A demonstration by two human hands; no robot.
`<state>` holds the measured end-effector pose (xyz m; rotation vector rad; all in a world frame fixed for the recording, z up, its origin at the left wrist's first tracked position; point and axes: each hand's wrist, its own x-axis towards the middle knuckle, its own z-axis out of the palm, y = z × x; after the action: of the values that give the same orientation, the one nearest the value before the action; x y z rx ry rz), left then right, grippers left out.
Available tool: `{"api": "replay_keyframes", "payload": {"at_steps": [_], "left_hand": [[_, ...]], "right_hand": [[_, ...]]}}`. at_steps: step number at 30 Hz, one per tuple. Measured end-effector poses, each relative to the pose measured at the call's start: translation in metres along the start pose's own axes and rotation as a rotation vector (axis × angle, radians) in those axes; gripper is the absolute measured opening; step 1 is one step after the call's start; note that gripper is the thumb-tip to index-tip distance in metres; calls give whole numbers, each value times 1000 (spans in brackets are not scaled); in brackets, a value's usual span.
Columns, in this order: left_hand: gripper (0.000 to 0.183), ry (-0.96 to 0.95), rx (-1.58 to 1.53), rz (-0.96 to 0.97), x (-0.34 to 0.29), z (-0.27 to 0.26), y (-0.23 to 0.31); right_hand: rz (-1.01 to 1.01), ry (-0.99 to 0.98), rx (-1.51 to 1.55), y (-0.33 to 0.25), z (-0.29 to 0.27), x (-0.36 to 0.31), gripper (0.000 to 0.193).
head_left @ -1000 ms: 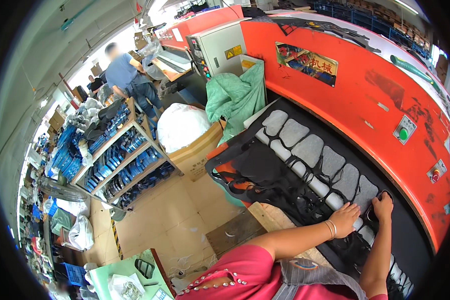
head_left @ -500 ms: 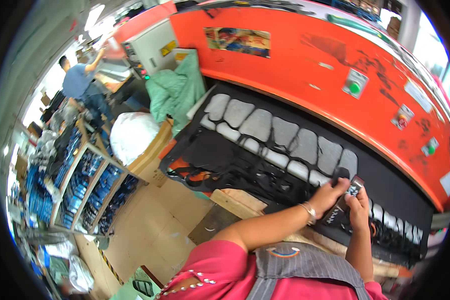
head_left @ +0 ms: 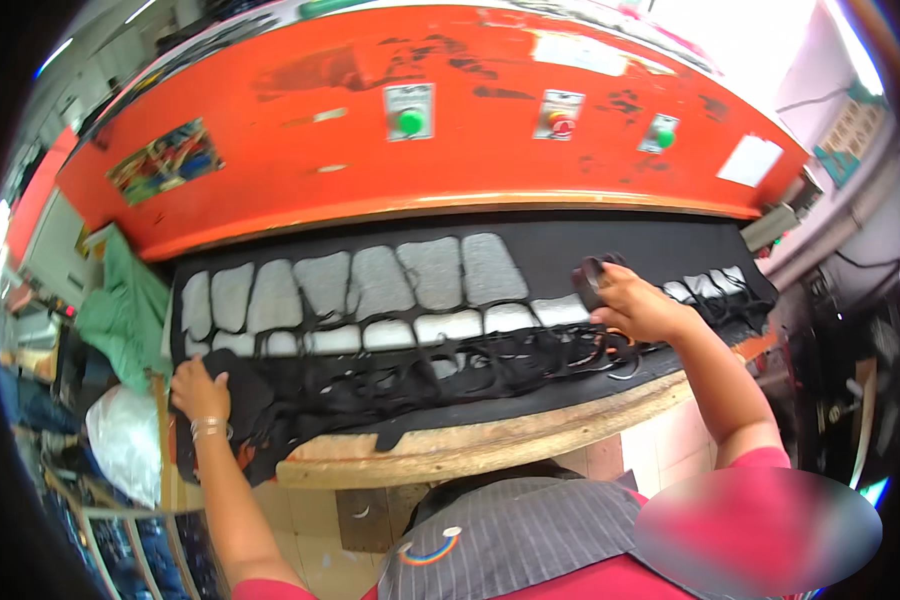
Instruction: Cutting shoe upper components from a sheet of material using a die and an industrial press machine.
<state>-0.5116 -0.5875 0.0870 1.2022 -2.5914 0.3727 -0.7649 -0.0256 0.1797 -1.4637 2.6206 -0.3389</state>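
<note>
Red-orange painted metal, the front of a large machine [head_left: 300, 110], rises behind a row of grey panels [head_left: 382, 284] laid on a black bed [head_left: 568, 240]. Just in front of the row run smaller white pads [head_left: 448, 327], and in front of those a tangle of black straps [head_left: 475, 360]. Beyond the row's right end, the person's right hand [head_left: 635, 303] has its fingers wrapped around a dark curved piece [head_left: 589, 284]. At the row's left end, slightly in front, the left hand [head_left: 202, 390] lies at some black fabric [head_left: 248, 390]; whether its fingers pinch the cloth cannot be told. The likeliest trouble is snagging: loose straps crossing near the row could catch on a finger and drag panels askew. The dark curved piece, gripped from one side, might slip and land among the straps. A black flap [head_left: 388, 438] overlapping the wooden edge [head_left: 500, 430] in front of the row could tug its neighbours if brushed.
</note>
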Motion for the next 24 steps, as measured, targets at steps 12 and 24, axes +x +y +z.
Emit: {"api": "replay_keyframes", "payload": {"at_steps": [12, 24], "left_hand": [[29, -20, -1138, 595, -100, -55, 345], [40, -51, -903, 711, -141, -29, 426]], "right_hand": [[-394, 160, -408, 115, 59, 52, 10], [137, 669, 103, 96, 146, 44, 44]]}}
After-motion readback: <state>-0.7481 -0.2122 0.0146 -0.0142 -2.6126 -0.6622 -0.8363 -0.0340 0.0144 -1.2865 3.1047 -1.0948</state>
